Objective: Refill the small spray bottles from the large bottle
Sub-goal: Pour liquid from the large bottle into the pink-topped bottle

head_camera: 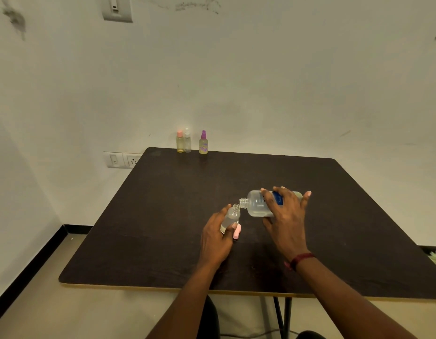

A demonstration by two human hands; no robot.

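My right hand [284,216] grips the large clear bottle [257,204] with a blue label, tipped on its side, its open neck pointing left. Its mouth touches the open mouth of a small clear bottle [231,217], which my left hand [215,237] holds tilted just above the dark table [163,216]. A pink spray cap [237,231] lies by my left fingers, under the small bottle. Three small spray bottles stand at the table's far edge: a pink-capped one [180,141], a clear-capped one [187,141] and a purple-capped one [203,142].
The table stands against a white wall with a socket plate [121,159] at its left. A switch plate [116,8] is mounted high on the wall. The tiled floor and black skirting lie to the left. Table legs and a cable show below the front edge.
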